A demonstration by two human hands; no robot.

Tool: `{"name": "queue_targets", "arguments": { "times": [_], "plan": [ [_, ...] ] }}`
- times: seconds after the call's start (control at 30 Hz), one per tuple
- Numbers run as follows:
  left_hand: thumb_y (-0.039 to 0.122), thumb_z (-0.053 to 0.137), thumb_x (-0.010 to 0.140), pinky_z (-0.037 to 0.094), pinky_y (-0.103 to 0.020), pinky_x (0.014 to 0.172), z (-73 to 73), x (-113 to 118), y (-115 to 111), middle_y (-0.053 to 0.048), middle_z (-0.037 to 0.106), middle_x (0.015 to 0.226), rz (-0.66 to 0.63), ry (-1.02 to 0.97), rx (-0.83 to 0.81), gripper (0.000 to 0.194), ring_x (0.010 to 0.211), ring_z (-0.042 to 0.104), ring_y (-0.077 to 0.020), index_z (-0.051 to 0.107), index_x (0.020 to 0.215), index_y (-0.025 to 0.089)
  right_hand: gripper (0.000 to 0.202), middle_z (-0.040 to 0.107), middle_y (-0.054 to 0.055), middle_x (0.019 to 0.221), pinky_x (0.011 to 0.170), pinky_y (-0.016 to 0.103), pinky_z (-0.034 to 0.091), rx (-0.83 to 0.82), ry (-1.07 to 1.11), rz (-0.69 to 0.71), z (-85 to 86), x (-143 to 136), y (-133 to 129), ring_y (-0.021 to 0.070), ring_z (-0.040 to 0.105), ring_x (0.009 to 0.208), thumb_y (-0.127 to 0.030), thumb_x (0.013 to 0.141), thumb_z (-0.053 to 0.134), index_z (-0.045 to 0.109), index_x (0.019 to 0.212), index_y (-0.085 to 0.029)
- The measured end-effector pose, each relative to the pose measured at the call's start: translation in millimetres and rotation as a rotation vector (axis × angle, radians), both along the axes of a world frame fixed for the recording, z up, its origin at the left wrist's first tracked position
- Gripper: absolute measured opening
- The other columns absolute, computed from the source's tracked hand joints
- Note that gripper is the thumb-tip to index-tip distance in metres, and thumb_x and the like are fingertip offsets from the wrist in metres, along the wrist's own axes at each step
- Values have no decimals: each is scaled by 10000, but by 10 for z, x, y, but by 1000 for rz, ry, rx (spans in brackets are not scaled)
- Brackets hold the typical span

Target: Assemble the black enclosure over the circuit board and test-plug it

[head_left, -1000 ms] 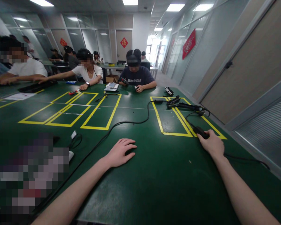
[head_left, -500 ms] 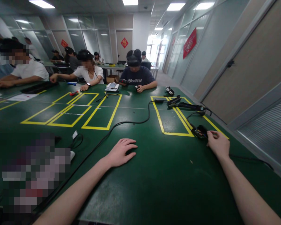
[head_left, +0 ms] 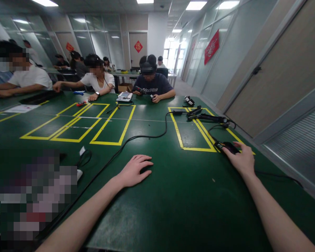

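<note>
My left hand (head_left: 136,170) lies flat on the green table (head_left: 173,196), palm down with its fingers stretched out and nothing in them. At the right, my right hand (head_left: 241,159) grips a small black device (head_left: 231,148), thumb on its near left side and fingers at its right edge. Part of the device is hidden by the hand, and its exact kind does not show. A thin cable runs from it up to a black jointed stand or arm (head_left: 210,119) lying across the yellow tape.
A long black cable (head_left: 136,137) crosses the table. Yellow tape rectangles (head_left: 105,142) mark its surface. A blurred-out object (head_left: 42,199) lies at the left. Opposite, a person (head_left: 153,84) holds a small item beside a white device (head_left: 124,96). A black-and-white object (head_left: 189,101) rests farther right.
My right hand has gone from pinching the near right edge of the black device to spreading its thumb and fingers around it. My left hand stays put.
</note>
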State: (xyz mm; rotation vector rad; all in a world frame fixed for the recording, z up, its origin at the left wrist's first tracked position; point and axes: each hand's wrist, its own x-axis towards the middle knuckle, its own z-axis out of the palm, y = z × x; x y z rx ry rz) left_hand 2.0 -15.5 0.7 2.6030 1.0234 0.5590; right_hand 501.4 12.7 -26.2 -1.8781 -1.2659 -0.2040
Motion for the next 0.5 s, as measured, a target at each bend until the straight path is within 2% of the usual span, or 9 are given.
{"name": "queue_targets", "arguments": {
  "times": [0.1, 0.23, 0.33, 0.5],
  "plan": [
    [304, 629, 988, 428, -471, 1144, 8, 4, -6, -85, 659, 1389, 2, -12, 11, 264, 1310, 585, -255, 703, 1234, 244, 549, 650, 108, 869, 709, 400, 472, -23, -33, 46, 25, -55, -6, 288, 602, 796, -671, 722, 625, 699, 959, -182],
    [298, 629, 987, 429, -473, 1142, 22, 7, -13, -89, 655, 1392, -5, -20, 10, 262, 1309, 585, -257, 703, 1232, 242, 496, 644, 97, 825, 663, 368, 453, -30, 8, 27, 54, -102, -20, 265, 587, 742, -615, 722, 631, 713, 935, -175],
    [295, 627, 987, 426, -475, 1144, 23, 7, -11, -91, 655, 1391, -10, -23, 8, 268, 1307, 585, -256, 701, 1240, 245, 472, 657, 115, 843, 684, 392, 473, -6, 0, -15, 75, -105, -30, 282, 607, 755, -576, 746, 594, 719, 940, -164],
    [292, 630, 988, 419, -484, 1147, 11, 0, -6, -93, 650, 1399, -7, -11, -4, 273, 1320, 576, -256, 697, 1245, 233, 500, 705, 174, 984, 774, 464, 519, 33, -106, -128, 38, -58, -13, 360, 642, 936, -508, 786, 566, 720, 1091, -143]
  ]
}}
